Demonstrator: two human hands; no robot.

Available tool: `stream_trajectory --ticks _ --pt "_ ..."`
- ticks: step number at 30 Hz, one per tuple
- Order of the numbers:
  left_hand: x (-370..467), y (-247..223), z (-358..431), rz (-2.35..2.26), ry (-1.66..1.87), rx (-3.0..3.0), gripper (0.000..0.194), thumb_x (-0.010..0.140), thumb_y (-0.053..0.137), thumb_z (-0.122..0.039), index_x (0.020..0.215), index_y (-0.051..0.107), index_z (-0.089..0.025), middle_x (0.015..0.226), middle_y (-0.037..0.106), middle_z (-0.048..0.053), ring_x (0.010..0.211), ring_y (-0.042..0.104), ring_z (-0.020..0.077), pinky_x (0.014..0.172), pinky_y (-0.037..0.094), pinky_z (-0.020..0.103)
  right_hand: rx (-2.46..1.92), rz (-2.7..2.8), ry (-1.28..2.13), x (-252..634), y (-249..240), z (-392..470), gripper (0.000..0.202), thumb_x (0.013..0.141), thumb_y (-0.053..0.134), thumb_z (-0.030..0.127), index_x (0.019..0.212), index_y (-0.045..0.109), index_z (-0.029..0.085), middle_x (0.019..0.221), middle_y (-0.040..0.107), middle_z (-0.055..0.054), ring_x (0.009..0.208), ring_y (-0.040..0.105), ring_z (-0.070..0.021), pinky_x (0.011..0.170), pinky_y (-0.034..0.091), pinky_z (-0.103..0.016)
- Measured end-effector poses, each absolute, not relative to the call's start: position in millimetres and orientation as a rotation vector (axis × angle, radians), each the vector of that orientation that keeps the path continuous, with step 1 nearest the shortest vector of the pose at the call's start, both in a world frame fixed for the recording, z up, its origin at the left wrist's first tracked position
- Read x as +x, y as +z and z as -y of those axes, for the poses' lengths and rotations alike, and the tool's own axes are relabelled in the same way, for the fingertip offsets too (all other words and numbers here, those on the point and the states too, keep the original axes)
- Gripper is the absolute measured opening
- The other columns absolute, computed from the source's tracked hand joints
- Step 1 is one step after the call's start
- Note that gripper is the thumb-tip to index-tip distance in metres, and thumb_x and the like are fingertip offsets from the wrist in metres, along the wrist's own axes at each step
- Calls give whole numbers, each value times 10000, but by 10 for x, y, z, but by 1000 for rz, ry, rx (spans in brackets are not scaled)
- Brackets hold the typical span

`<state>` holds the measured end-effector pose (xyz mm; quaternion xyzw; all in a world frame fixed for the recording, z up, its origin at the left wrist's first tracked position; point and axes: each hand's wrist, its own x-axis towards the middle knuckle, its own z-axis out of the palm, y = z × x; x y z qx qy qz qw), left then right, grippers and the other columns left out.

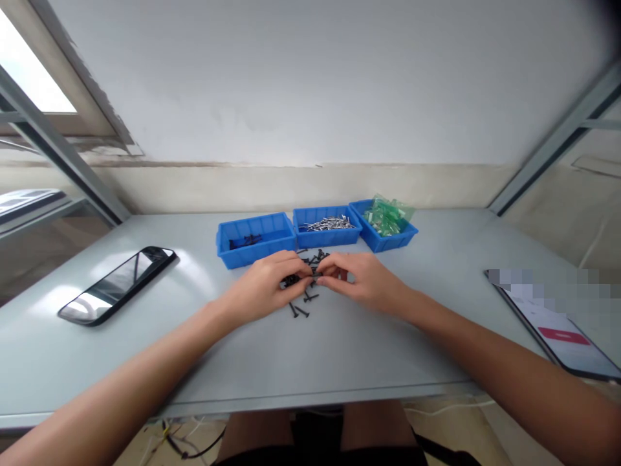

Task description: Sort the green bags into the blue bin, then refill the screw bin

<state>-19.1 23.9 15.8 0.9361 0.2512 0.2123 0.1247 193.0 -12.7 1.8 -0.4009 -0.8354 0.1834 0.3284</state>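
Observation:
My left hand (272, 281) is closed in a pinch over a small heap of black screws (301, 312), with dark screws showing in the gap between its thumb and fingers. Almost touching it, my right hand (361, 278) is also pinched, thumb against fingertips. What sits between the right fingertips is too small to make out. Loose screws lie behind both hands and in front of them on the grey table. Just beyond stands a blue bin (257, 255) with a few black screws in it.
A second blue bin (328, 235) holds silver nail-like pieces (332, 223). The right-hand blue bin (395, 241) contains green plastic bags (385, 217). A black glossy device (119, 285) lies at left, a lit phone (557, 330) at right. Metal posts rise at both sides before the wall.

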Motion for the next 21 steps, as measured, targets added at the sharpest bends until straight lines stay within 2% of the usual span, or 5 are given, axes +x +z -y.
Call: stream_trajectory --ticks 6,11,14,21 --pt "-188 147 -245 -766 652 2773 127 883 507 -226 876 620 -168 839 634 42 819 585 161 720 479 281 -1096 2314 330 1922 -4 130 122 902 519 261 950 599 182 825 658 -25 773 604 -152 699 436 -263" --pt "-190 160 -238 -690 589 2816 155 892 496 -237 893 636 -170 838 631 47 812 586 159 725 477 277 -1152 2440 308 1891 -27 131 141 919 483 249 882 603 185 826 663 -34 761 595 -166 684 419 -283" --pt "-194 158 -243 -715 557 2805 153 892 495 -236 904 633 -173 841 623 46 820 584 163 727 479 280 -1155 2377 305 1906 -15 134 116 905 504 249 913 602 186 825 663 -32 771 599 -164 701 431 -284" --pt "-170 156 -230 -655 513 2709 155 900 481 -221 869 620 -162 885 592 53 842 579 157 744 480 273 -926 2300 172 1890 -20 179 136 907 497 266 937 598 179 782 660 -26 745 603 -151 684 443 -266"
